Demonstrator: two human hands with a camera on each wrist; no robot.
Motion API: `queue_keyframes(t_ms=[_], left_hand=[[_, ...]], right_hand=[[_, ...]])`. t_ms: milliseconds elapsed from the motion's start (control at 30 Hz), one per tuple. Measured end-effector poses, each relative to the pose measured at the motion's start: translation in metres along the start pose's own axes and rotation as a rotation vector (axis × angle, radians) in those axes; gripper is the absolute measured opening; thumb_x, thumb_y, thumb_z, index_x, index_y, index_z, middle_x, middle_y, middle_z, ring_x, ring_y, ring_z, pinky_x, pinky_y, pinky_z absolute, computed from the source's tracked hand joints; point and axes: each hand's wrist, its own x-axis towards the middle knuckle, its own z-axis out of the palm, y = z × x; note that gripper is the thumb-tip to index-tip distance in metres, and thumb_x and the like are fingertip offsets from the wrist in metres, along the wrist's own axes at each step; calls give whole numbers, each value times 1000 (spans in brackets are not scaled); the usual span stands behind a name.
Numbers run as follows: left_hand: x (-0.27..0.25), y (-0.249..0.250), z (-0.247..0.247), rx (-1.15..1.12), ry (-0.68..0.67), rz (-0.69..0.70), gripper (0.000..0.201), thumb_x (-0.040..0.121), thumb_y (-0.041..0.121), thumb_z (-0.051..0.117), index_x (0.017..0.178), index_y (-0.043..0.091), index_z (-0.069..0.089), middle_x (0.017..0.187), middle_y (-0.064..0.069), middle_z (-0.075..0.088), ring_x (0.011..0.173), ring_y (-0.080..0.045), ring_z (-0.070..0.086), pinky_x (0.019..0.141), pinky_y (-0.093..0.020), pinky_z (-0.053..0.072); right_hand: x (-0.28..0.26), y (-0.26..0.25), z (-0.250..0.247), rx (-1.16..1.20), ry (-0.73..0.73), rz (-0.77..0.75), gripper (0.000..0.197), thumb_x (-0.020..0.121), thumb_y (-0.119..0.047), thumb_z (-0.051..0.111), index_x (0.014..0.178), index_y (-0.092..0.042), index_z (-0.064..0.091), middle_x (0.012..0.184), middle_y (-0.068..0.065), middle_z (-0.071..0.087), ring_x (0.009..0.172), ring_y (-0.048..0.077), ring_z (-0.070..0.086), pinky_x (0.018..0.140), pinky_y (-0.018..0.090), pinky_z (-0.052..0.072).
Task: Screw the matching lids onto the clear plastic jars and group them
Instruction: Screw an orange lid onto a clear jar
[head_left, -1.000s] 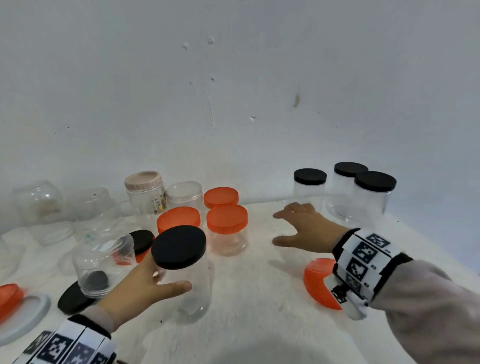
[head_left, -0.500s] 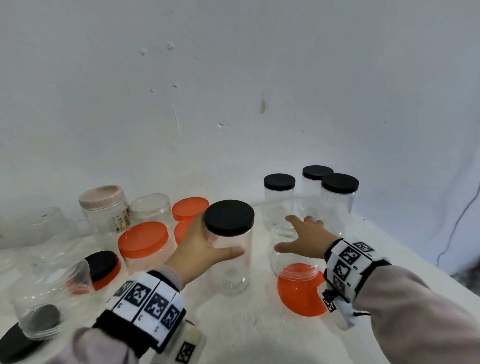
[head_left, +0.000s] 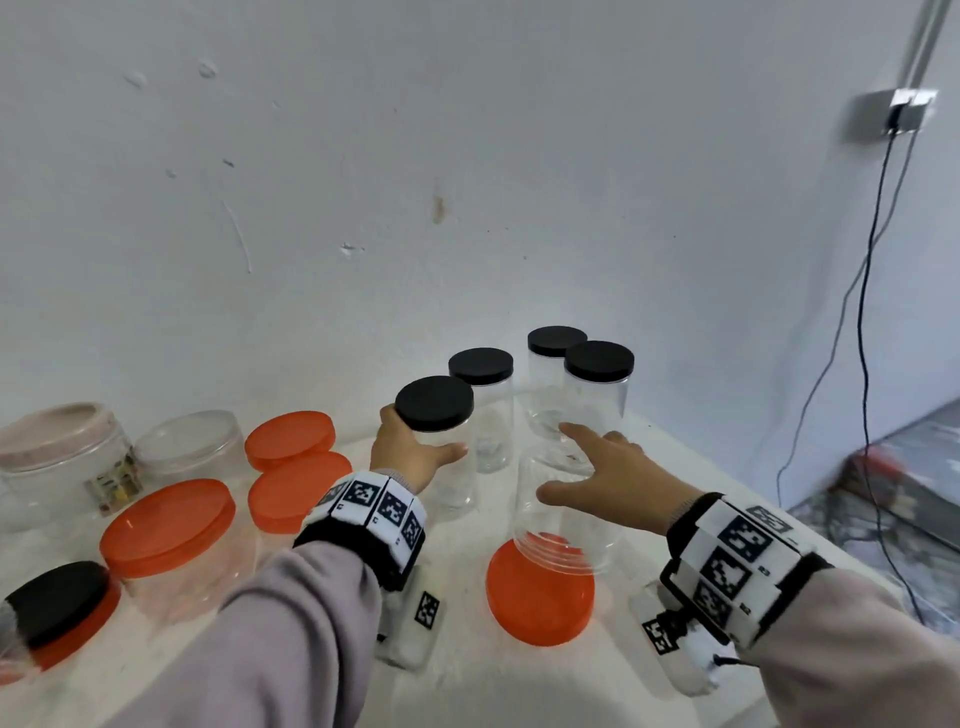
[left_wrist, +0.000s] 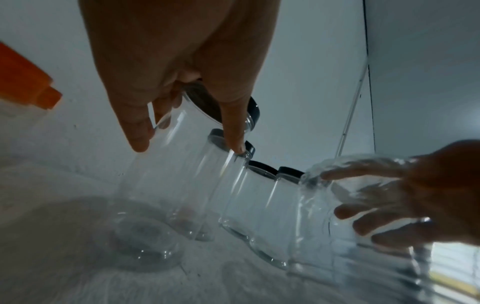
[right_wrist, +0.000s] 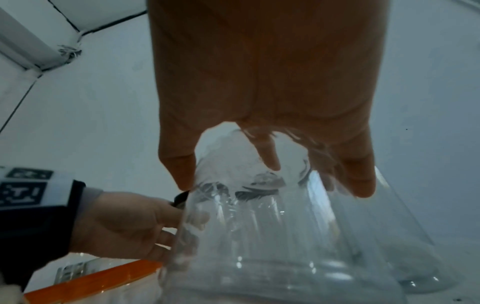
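The tall clear jar with the black lid (head_left: 434, 410) is in your left hand (head_left: 410, 457), thumb and fingers curled round its upper wall just beside the three capped black-lidded jars (head_left: 597, 395) at the back of the table (head_left: 467, 665). It looks set down or very nearly so; its base is hard to read through the plastic.

Just in front of that black-lidded group, your right hand (head_left: 608, 478) lies across the bottom of an upturned clear jar (head_left: 566, 519), fingers spread and bent over it, its threaded mouth down beside a loose orange lid (head_left: 540, 592).

The likely trouble: these jars are thin, smooth and light, tall for their base, so a nudge from either wrist could topple the group like skittles. Lift the upturned jar carelessly and its slick wall may slip from your grip.

Further from the group, towards your left, squat wide jars with flat orange lids (head_left: 171, 519) stand together, ribbed at the rim.
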Motion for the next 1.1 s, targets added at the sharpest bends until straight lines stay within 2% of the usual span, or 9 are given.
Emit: queue_keyframes(t_ms=[100, 233, 367, 467, 600, 667, 833, 967, 1100], left_hand=[[3, 2, 7, 22, 11, -14, 81, 74, 20, 81, 134, 2, 31, 136, -12, 47, 125, -29, 46, 87, -26, 33], [5, 8, 11, 60, 42, -15, 80, 77, 17, 78, 138, -2, 28, 140, -17, 42, 128, -31, 42, 96, -31, 35], [-8, 15, 14, 253, 71, 11, 104, 82, 19, 74, 150, 0, -3, 156, -22, 6, 145, -30, 11, 112, -36, 24], [-27, 16, 20, 333, 94, 210, 110, 83, 21, 72, 150, 11, -14, 158, -12, -17, 147, -24, -11, 117, -31, 8], [-56, 13, 36, 597, -27, 543, 97, 88, 36, 63, 152, 17, -9, 158, -2, -21, 142, -17, -26, 113, -28, -6], [-70, 10, 48, 692, -208, 574, 89, 90, 44, 57, 153, 18, -2, 160, 0, -12, 143, -16, -22, 112, -28, -6], [-93, -1, 68, 907, -707, 259, 102, 81, 73, 46, 152, 19, -3, 161, -6, -1, 148, -27, -5, 118, -45, 8], [-103, -11, 67, 1007, -740, 214, 109, 74, 76, 53, 151, 21, -1, 159, -9, 3, 143, -31, 15, 113, -47, 25], [-109, -12, 52, 970, -716, 176, 109, 72, 75, 56, 151, 22, 2, 152, -7, 18, 137, -28, 26, 107, -44, 31]], right_hand=[[-5, 8, -6, 35, 25, 4, 87, 71, -54, 69, 144, -39, 23, 118, -2, 34, 121, 23, 38, 98, 40, 43], [-11, 17, -14, 74, 43, 22, 98, 63, -54, 75, 144, -36, 22, 120, -6, 29, 116, 20, 42, 94, 38, 47], [-16, 27, -18, 71, 26, 47, 114, 56, -55, 79, 147, -32, 15, 124, -4, 25, 114, 21, 43, 94, 38, 48], [-19, 33, -20, 63, 18, 70, 116, 54, -57, 80, 147, -30, 17, 123, -3, 23, 114, 21, 43, 96, 40, 47], [-22, 38, -25, 82, 64, 89, 112, 53, -58, 81, 144, -28, 22, 119, -3, 22, 113, 21, 44, 95, 40, 48], [-23, 41, -28, 95, 100, 98, 108, 55, -56, 82, 141, -25, 24, 115, -4, 22, 112, 21, 42, 94, 39, 47], [-28, 44, -33, 80, 187, 116, 107, 57, -52, 83, 140, -17, 25, 114, -4, 21, 114, 23, 40, 92, 36, 45], [-33, 42, -34, 99, 209, 93, 108, 58, -50, 83, 143, -19, 23, 114, -5, 23, 114, 21, 36, 86, 33, 40], [-38, 36, -33, 173, 147, 46, 111, 56, -44, 86, 143, -37, 17, 114, -3, 24, 115, 24, 40, 94, 38, 45]])
